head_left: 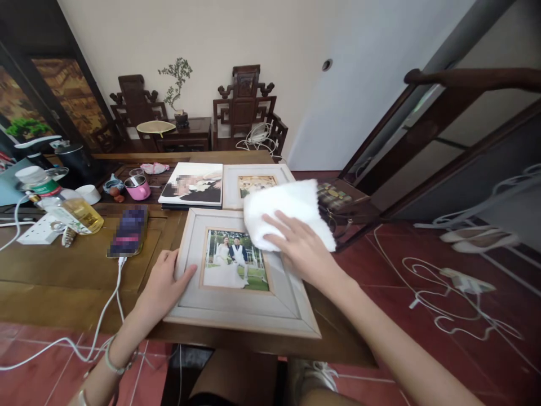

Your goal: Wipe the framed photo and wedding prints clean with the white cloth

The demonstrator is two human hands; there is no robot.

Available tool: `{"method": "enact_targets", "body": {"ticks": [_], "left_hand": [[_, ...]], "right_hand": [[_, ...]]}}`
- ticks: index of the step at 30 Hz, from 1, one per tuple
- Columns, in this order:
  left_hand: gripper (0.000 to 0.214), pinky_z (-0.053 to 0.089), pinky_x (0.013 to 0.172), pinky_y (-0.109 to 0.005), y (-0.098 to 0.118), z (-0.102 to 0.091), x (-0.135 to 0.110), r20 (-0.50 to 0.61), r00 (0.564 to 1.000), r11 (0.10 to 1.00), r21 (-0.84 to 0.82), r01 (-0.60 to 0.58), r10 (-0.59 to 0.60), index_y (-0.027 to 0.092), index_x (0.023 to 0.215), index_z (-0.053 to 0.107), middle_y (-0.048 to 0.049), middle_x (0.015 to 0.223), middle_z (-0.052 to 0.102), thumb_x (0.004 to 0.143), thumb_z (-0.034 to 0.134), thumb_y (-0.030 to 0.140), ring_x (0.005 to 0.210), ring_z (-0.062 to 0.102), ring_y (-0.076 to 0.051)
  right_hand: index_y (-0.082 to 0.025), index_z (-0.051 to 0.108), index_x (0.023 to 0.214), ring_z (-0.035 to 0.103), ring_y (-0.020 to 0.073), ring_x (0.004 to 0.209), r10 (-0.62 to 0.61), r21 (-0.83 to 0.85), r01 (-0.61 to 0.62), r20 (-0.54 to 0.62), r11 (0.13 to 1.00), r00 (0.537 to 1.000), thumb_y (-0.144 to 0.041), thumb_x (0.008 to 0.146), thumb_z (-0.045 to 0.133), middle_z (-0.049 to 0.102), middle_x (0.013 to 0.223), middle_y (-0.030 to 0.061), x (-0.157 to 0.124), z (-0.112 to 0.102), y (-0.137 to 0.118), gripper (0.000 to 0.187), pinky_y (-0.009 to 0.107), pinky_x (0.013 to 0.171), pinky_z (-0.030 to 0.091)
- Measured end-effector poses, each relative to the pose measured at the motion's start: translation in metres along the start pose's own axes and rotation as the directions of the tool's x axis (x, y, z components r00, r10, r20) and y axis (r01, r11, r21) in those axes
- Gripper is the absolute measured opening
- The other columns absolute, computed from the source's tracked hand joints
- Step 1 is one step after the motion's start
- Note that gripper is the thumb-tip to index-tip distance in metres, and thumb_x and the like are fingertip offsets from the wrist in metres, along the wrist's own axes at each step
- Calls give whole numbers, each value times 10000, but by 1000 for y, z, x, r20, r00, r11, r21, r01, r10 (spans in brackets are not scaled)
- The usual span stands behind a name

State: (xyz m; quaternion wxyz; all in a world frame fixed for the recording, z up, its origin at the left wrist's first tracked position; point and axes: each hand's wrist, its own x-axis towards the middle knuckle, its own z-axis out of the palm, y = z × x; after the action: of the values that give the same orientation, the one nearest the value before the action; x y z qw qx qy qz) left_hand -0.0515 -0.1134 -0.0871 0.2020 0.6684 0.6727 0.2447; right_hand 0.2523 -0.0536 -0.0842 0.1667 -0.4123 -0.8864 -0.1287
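A pale picture frame (243,313) lies on the wooden table, with a photo (234,259) of two people in wedding clothes inside it. My left hand (167,285) grips its left edge, thumb on top and fingers around the side. Over the frame's upper right corner, my right hand (296,239) holds a fluffy white cloth (287,200), fingers spread across it. The cloth hides that corner and part of a second pale frame (231,186) behind. Left of that second frame sits a white-edged photo panel (192,183).
To the left are a phone (128,228) on a white cable, an oil-coloured bottle (87,214), a power strip (40,228) and a pink cup (137,188). A wooden chair (426,132) with a bag (333,194) stands right. Cables (456,304) lie on the red floor.
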Motion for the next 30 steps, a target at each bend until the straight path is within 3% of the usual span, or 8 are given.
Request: {"method": "enact_targets", "body": {"ticks": [2, 5, 8, 12, 17, 23, 27, 30], "left_hand": [[432, 404, 1004, -460, -5, 5, 1, -27, 998, 999, 19, -48, 49, 104, 1197, 538, -139, 1093, 549, 877, 474, 387, 1077, 550, -283], [492, 301, 1097, -484, -12, 14, 3, -116, 975, 982, 27, -188, 190, 125, 1363, 380, -173, 1324, 416, 898, 440, 272, 1282, 395, -287], [555, 207, 1140, -520, -13, 18, 6, -67, 937, 940, 37, -340, 342, 142, 1434, 273, -185, 1487, 237, 887, 368, 121, 1408, 196, -288], [602, 167, 1162, -522, -6, 20, 10, -2, 920, 919, 50, -391, 391, 109, 1416, 314, -172, 1545, 149, 820, 352, 26, 1442, 102, -284], [567, 198, 1168, -504, -5, 23, 16, 13, 910, 908, 62, -414, 414, 111, 1383, 382, -149, 1525, 264, 823, 339, 26, 1441, 153, -256], [464, 243, 1160, -481, -15, 31, 19, -77, 900, 904, 45, -426, 428, 124, 1363, 427, -156, 1468, 375, 910, 331, 105, 1409, 265, -234], [543, 250, 1159, -491, -19, 34, 21, -96, 889, 895, 36, -445, 447, 134, 1371, 429, -151, 1465, 379, 852, 319, 15, 1413, 255, -234], [616, 261, 1156, -502, -21, 35, 23, -83, 883, 887, 56, -459, 463, 143, 1386, 415, -146, 1453, 397, 801, 332, -31, 1410, 264, -243]], "right_hand": [[-182, 627, 1127, 402, 323, 1316, 7, 54, -11, 84, 998, 996, 52, 676, 474, 546, 1354, 123, 4, 7, -3, 531, 549, 1032, 376], [-167, 629, 1149, 403, 337, 1311, 59, 91, -67, 91, 994, 994, -16, 705, 525, 567, 1322, 150, 9, 14, -6, 481, 574, 1052, 330], [-175, 640, 1131, 339, 349, 1349, 73, 78, -81, 100, 994, 992, 36, 662, 490, 491, 1402, 144, 11, 17, -8, 536, 604, 1051, 312], [-192, 642, 1119, 290, 346, 1373, 29, 26, -33, 115, 999, 993, 62, 643, 461, 471, 1426, 103, 11, 18, -9, 569, 619, 1057, 298], [-166, 640, 1135, 270, 374, 1374, -12, 39, 7, 128, 999, 992, 56, 658, 478, 462, 1431, 113, 9, 14, -11, 551, 646, 1065, 260], [-178, 687, 1037, 323, 390, 1346, -80, 97, 68, 125, 993, 989, 46, 622, 486, 507, 1392, 115, -17, 1, -31, 513, 658, 1065, 249], [-222, 690, 962, 400, 318, 1320, -146, 215, 117, 124, 970, 981, 32, 557, 441, 551, 1356, 74, -42, -18, -46, 539, 607, 1085, 272], [-219, 665, 944, 464, 275, 1279, -155, 285, 110, 140, 952, 978, 19, 545, 416, 592, 1308, 91, -51, -34, -45, 527, 525, 1073, 356]]}}
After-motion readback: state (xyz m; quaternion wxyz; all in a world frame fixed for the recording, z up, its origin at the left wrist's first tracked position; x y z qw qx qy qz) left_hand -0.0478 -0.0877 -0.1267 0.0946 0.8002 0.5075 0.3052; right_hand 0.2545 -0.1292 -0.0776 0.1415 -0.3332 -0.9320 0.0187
